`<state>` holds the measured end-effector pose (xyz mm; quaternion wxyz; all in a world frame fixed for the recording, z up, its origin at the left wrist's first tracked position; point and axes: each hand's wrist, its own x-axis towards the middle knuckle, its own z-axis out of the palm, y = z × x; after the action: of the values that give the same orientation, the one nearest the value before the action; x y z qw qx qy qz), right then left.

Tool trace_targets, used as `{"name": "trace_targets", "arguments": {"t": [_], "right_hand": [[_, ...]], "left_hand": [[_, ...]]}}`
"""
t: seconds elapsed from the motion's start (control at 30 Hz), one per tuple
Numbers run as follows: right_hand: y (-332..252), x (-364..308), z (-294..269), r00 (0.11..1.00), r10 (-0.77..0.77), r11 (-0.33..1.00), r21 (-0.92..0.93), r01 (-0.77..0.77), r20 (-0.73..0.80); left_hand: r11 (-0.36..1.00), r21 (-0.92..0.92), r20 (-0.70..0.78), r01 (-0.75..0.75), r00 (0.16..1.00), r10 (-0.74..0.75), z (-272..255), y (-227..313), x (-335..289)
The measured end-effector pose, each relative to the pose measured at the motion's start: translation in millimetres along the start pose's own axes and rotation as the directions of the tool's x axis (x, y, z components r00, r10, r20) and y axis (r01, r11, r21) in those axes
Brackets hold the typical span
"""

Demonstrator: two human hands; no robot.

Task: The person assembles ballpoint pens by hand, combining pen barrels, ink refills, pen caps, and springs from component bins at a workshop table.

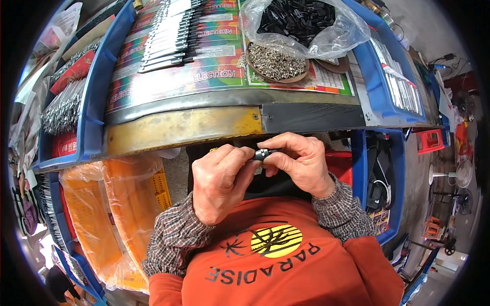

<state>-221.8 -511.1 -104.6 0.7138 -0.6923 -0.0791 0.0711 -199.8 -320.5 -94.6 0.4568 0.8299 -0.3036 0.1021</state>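
Note:
Just off the table's front edge, above my lap, I hold a small black part with silver spots (262, 154) between both hands. My left hand (217, 178) pinches its left end with thumb and forefinger. At the other end, my right hand (302, 160) is closed in a pinch too. The fingertips cover much of the part, so its full shape is hidden. Beyond the hands, a clear plastic bag (352, 30) is full of small black pieces (296, 20). A heap of tiny silver metal pieces (277, 64) lies in a shallow brown dish (293, 80) beside it.
Flat silver strips with black ends (171, 38) lie in a row on the colourful table sheet (178, 81). Blue bins flank the table at left (94, 86) and right (375, 97). Orange crates in clear plastic (122, 204) stand below left; another blue bin (360, 168) sits right.

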Motion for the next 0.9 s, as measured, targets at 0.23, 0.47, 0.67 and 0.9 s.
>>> {"name": "trace_targets", "arguments": {"t": [0.23,0.47,0.67,0.9], "right_hand": [[9.0,0.1,2.0,0.972,-0.224,0.964,-0.159,0.212,-0.063],[17.9,4.0,-4.7,0.999,0.032,0.957,0.286,-0.043,0.042],[22.6,6.8,3.1,0.995,-0.09,0.985,0.146,0.095,-0.045],[22.2,7.1,4.3,1.0,0.007,0.953,0.304,-0.007,0.001]], "left_hand": [[1.0,0.014,-0.029,-0.006,1.0,0.006,3.8,-0.9,-1.8],[0.998,-0.053,0.04,-0.04,0.998,0.042,0.0,-7.2,1.6],[0.999,-0.023,-0.017,0.045,0.999,-0.045,4.8,-6.1,-3.4],[0.998,0.066,-0.014,0.005,1.0,-0.004,2.8,-6.1,-4.5]]}}
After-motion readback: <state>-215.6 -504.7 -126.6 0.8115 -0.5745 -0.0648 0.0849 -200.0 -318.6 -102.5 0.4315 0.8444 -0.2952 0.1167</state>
